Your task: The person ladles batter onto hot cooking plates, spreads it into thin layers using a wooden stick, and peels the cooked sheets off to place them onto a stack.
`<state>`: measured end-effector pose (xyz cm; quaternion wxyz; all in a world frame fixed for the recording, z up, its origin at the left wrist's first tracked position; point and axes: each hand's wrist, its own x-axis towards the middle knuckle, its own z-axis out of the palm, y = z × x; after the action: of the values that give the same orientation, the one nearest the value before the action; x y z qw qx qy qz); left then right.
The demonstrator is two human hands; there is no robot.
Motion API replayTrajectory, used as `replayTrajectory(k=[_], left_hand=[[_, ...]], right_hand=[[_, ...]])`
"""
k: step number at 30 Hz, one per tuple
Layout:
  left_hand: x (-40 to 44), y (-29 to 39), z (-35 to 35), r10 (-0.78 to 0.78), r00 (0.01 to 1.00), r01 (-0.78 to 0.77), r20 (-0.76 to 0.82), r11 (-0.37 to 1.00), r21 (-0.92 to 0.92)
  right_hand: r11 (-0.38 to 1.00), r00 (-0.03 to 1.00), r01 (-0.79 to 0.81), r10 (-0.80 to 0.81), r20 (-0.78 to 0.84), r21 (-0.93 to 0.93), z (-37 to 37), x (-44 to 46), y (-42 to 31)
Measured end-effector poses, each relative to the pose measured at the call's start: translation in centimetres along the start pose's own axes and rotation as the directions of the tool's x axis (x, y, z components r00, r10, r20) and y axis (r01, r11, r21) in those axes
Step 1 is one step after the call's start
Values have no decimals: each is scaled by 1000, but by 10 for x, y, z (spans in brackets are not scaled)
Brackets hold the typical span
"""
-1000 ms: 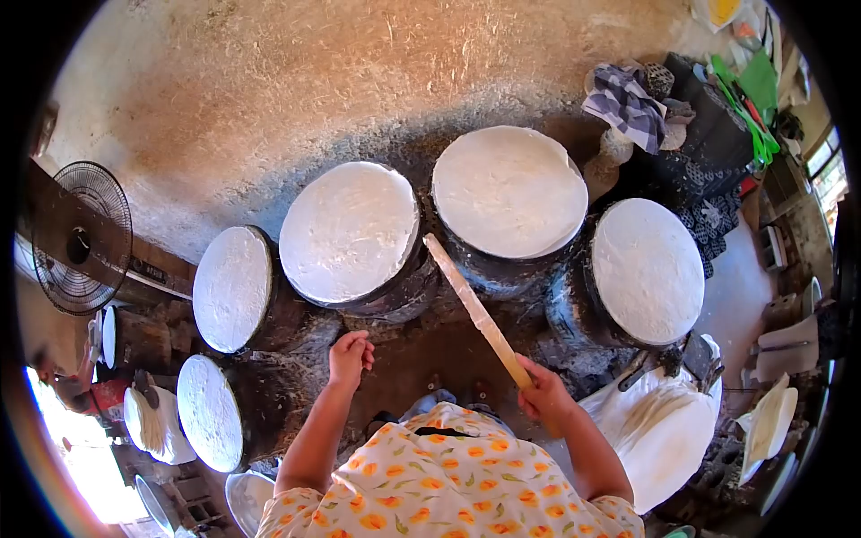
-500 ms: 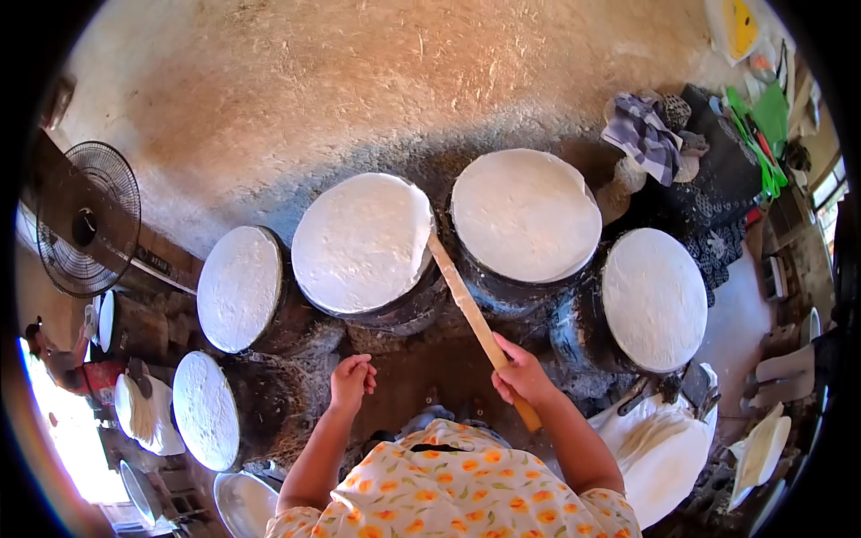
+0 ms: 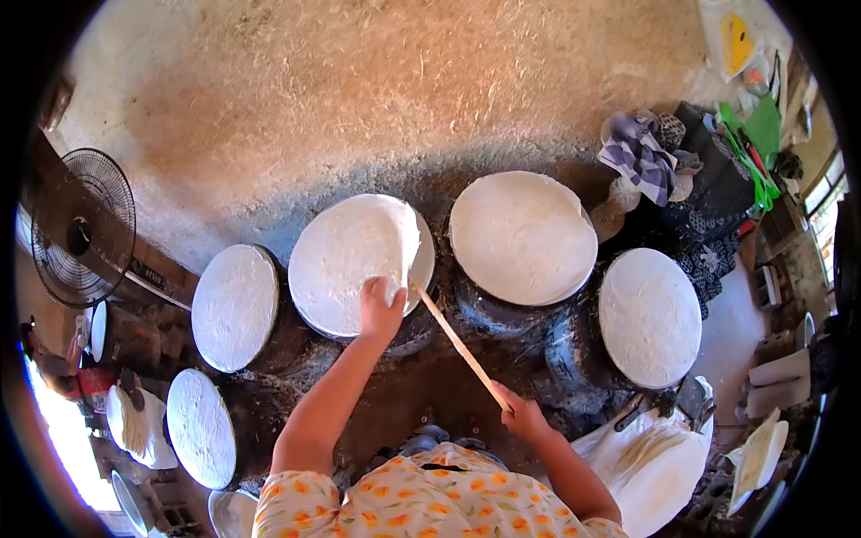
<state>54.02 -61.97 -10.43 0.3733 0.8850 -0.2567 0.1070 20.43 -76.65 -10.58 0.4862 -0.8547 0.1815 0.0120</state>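
Note:
A thin round white flatbread (image 3: 345, 260) lies on the left-centre drum-shaped griddle (image 3: 427, 255). Its right edge is raised and folded back, baring a strip of the pale griddle top. My left hand (image 3: 382, 309) is at the front of this flatbread, fingers closed at its lifted edge; the fingertips are partly hidden. In my right hand (image 3: 520, 415) is a long flat wooden stick (image 3: 457, 343), held by its near end. The stick's far tip touches the griddle's front right rim, close to the lifted edge.
Similar white-topped griddles stand beside it: right-centre (image 3: 523, 238), far right (image 3: 650, 318), left (image 3: 235, 309) and lower left (image 3: 202, 429). A fan (image 3: 82, 229) stands at left. At lower right is a white cloth-covered round surface (image 3: 659, 489) with folded sheets. A checkered cloth (image 3: 639, 157) hangs upper right.
My left hand has moved forward from near my body to the flatbread's front edge. The flatbread's right edge has come up and leftward. My right hand has lowered with the stick.

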Motion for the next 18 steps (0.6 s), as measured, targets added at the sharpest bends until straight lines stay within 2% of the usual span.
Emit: replayTrajectory(k=[1, 2, 4, 5, 7, 9, 12, 13, 14, 15, 17, 18], left_hand=[[15, 9, 16, -34, 999, 35, -18, 997, 67], [29, 27, 25, -31, 999, 32, -23, 997, 65], [51, 62, 33, -219, 974, 188, 63, 928, 321], [61, 67, 35, -218, 974, 190, 56, 929, 317], [72, 73, 37, -264, 935, 121, 235, 864, 489], [77, 55, 50, -238, 954, 110, 183, 843, 526], [75, 36, 41, -194, 965, 101, 174, 892, 440], [71, 23, 37, -71, 997, 67, 9, 965, 253], [65, 10, 34, 15, 984, -3, -175, 998, 68], [60, 9, 18, 9, 984, 4, -180, 997, 72], [51, 20, -30, 106, 947, -123, -304, 992, -37], [48, 20, -49, 176, 915, -200, -362, 979, -28]], right_hand=[[995, 997, -54, 59, 51, -81, -1, -5, -2], [993, 999, 30, -27, 23, -112, 1, -11, 1], [993, 1000, 29, -28, 9, -119, 1, -19, -2], [992, 1000, 27, -27, -4, -122, 1, -22, -4], [990, 999, 38, -40, -7, -136, 1, -27, -2], [983, 999, -26, 30, 15, -181, 2, -34, 1], [985, 998, 9, -19, -58, -173, -3, -44, -7], [985, 998, 14, -25, -58, -173, -2, -44, -5], [987, 993, 24, -42, -112, -161, -2, -48, -3], [988, 984, 36, -62, -165, -151, -1, -50, -1], [988, 981, 40, -68, -184, -152, -2, -51, -4], [988, 974, 36, -69, -215, -151, -2, -49, -6]])
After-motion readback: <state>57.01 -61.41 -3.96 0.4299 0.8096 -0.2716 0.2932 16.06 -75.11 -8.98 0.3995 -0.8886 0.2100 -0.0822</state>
